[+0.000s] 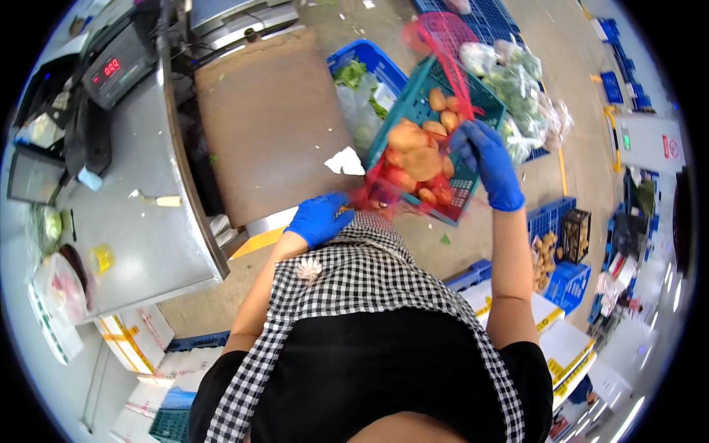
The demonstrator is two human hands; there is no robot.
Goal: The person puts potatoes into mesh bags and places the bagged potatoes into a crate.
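A red mesh bag (442,186) lies across the teal crate (464,199), its loose end flung up and blurred past the crate's far edge. Potatoes (422,163) show in and around the mesh, some smeared by motion; more potatoes (437,99) rest inside the crate. My right hand (489,164), in a blue glove, is closed at the crate's right side with its fingertips on the mesh. At the crate's near left corner, my left hand (319,220), also blue-gloved, is closed by the bag's gathered lower edge, close against the checked apron (369,251).
A brown board-topped surface (269,118) with a torn white scrap (345,162) stands left of the crate. Behind is a blue crate (369,53) of bagged greens. Bagged vegetables (517,96) sit at right. The steel table (140,244) with a scale (114,70) is far left.
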